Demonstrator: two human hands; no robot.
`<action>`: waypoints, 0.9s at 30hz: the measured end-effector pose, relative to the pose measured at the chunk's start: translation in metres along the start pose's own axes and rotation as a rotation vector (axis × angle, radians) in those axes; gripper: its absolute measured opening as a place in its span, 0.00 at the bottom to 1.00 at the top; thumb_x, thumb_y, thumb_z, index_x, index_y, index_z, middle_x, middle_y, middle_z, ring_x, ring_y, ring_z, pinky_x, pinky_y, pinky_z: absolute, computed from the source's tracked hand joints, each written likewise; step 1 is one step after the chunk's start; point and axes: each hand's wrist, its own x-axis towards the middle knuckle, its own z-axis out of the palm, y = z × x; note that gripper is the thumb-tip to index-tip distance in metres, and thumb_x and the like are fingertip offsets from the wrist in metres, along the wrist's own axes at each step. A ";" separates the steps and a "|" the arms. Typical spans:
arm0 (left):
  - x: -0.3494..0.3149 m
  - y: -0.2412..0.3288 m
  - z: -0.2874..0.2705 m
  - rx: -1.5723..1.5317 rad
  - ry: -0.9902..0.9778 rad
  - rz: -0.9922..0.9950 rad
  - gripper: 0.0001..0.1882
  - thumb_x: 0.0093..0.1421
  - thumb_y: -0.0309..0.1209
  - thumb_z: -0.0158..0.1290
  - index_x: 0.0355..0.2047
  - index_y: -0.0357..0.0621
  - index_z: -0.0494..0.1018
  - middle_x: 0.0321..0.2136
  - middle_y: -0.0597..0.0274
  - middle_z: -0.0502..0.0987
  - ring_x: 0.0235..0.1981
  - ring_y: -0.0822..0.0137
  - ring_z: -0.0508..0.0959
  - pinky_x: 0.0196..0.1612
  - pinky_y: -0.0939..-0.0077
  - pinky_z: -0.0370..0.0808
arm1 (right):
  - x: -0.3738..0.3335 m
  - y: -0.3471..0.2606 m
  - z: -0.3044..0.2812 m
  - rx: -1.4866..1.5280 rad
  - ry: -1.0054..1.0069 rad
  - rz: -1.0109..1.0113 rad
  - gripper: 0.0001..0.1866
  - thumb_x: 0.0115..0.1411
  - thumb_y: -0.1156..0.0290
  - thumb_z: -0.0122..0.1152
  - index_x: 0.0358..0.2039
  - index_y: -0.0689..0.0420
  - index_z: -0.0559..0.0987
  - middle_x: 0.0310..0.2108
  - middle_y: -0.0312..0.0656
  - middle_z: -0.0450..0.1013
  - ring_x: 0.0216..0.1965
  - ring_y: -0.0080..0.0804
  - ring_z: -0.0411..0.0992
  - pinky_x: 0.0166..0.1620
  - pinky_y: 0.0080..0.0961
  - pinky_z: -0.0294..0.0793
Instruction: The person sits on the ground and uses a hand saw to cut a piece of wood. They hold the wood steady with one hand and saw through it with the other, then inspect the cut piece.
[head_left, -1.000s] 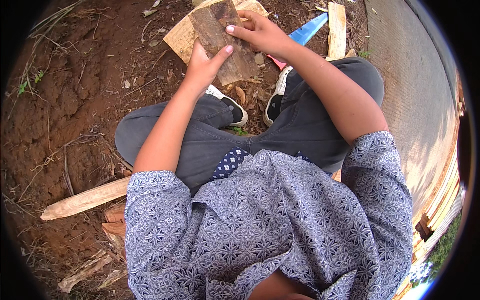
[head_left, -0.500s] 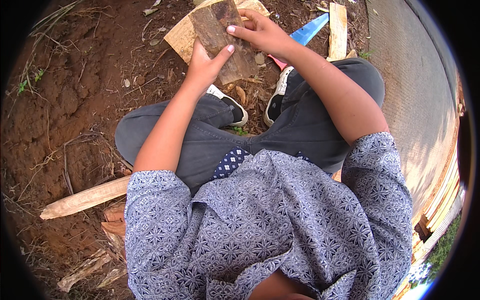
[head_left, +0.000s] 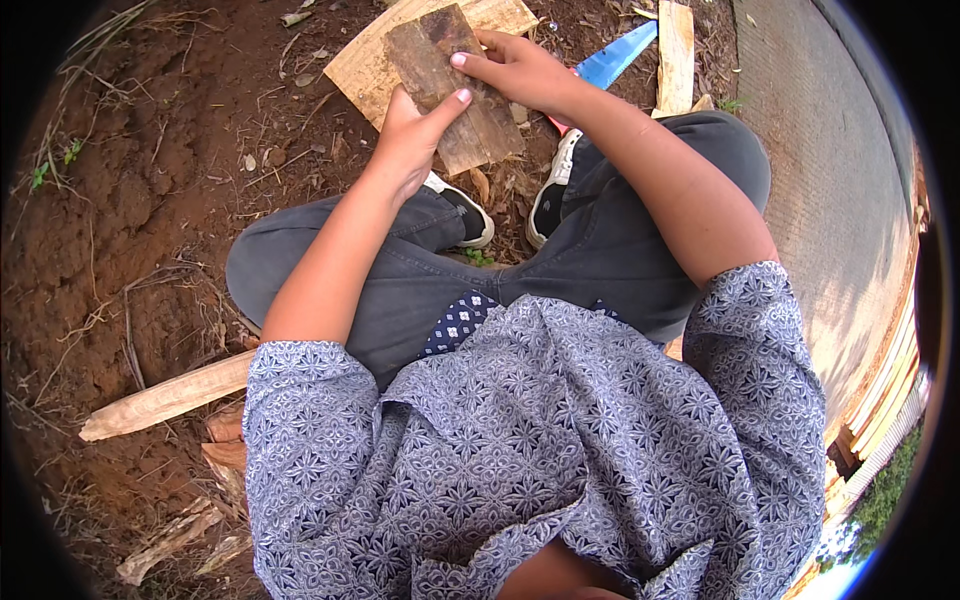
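Between my hands is a short, weathered brown wooden board [head_left: 440,75], tilted with its top edge leaning left. My left hand [head_left: 412,135] grips its left edge, thumb lying on the face. From the right, my right hand [head_left: 520,72] grips the other edge, thumb also on the face and fingers behind it. Beneath and beyond the board lies a paler, broader wood slab [head_left: 358,78] on the ground, partly covered by it. Right of my right hand rests a handsaw with a blue blade [head_left: 620,58]; my forearm hides part of its red handle [head_left: 560,125].
A pale wood strip [head_left: 676,60] lies beyond my right knee. Split wood [head_left: 170,398] and bark scraps [head_left: 172,540] lie on the soil at left. A grey woven mat or sheet [head_left: 830,200] runs along the right. My shoes [head_left: 463,215] are on the ground below the board.
The board has shifted very slightly and its top edge sits a little lower. Both hands keep their hold on it.
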 end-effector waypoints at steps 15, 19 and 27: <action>0.015 0.019 -0.018 -0.221 0.232 0.160 0.23 0.68 0.27 0.58 0.60 0.37 0.65 0.55 0.52 0.75 0.55 0.60 0.78 0.58 0.60 0.77 | -0.024 -0.021 0.012 0.145 -0.107 0.213 0.45 0.66 0.35 0.55 0.69 0.61 0.65 0.58 0.55 0.73 0.52 0.39 0.78 0.55 0.33 0.80; 0.019 0.024 -0.028 -0.268 0.322 0.207 0.23 0.67 0.26 0.59 0.59 0.36 0.65 0.54 0.52 0.75 0.55 0.58 0.77 0.59 0.56 0.76 | -0.023 -0.018 0.018 0.194 -0.183 0.207 0.43 0.65 0.38 0.61 0.64 0.63 0.66 0.53 0.54 0.75 0.50 0.38 0.79 0.56 0.33 0.80; 0.019 0.020 -0.022 -0.198 0.317 0.326 0.26 0.67 0.24 0.58 0.62 0.39 0.63 0.56 0.55 0.73 0.58 0.61 0.74 0.61 0.61 0.73 | -0.020 -0.008 0.026 0.320 -0.185 0.189 0.39 0.67 0.42 0.61 0.63 0.62 0.65 0.52 0.53 0.75 0.50 0.37 0.80 0.56 0.32 0.80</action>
